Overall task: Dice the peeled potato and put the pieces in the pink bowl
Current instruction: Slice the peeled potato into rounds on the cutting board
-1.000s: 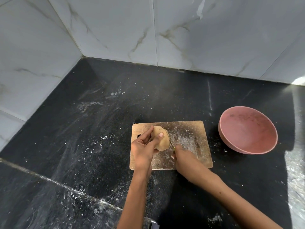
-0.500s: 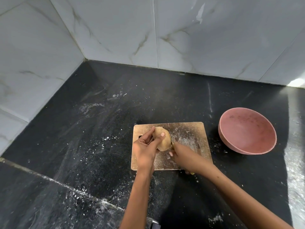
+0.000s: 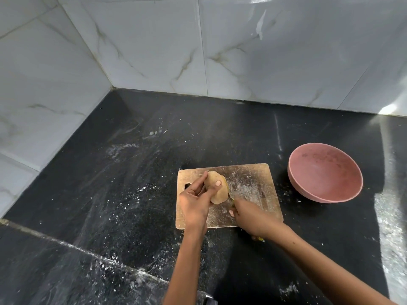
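Note:
A peeled, pale yellow potato (image 3: 217,190) stands on a wooden cutting board (image 3: 253,186) near its left half. My left hand (image 3: 195,200) grips the potato from the left, thumb on its front and fingers behind. My right hand (image 3: 251,216) holds a knife (image 3: 230,195) with a yellow handle; the blade lies against the potato's right side, mostly hidden. The pink bowl (image 3: 326,175) sits empty to the right of the board.
The black stone counter (image 3: 132,194) is dusted with white specks. White marble-tiled walls (image 3: 220,51) close the corner at the back and left. A seam in the counter runs diagonally at the lower left.
My right hand has drawn the knife slightly toward me along the potato's right side. The left hand keeps its grip on the potato.

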`<state>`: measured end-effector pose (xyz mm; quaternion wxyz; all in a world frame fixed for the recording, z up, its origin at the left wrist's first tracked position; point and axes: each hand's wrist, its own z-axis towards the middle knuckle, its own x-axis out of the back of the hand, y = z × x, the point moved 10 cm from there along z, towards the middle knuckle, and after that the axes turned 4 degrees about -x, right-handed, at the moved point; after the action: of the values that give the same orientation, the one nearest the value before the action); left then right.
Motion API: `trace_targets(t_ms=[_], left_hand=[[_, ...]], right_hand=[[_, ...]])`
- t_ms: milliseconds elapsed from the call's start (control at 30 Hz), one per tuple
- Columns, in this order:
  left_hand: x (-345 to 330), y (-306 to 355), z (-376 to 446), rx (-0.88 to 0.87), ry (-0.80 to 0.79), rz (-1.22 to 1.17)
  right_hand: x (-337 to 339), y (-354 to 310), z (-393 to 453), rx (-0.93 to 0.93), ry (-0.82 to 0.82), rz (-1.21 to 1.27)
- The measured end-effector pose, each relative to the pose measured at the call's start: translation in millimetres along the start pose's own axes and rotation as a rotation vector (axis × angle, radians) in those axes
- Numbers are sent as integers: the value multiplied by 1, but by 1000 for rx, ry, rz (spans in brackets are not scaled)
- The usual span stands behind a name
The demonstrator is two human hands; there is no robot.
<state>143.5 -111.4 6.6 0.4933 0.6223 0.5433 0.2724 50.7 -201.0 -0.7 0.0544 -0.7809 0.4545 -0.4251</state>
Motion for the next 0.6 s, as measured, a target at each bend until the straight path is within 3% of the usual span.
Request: trace_targets(t_ms=[600], left_hand=[[2, 1, -6, -27, -33, -26]], right_hand=[[-7, 10, -11, -33, 47, 13]])
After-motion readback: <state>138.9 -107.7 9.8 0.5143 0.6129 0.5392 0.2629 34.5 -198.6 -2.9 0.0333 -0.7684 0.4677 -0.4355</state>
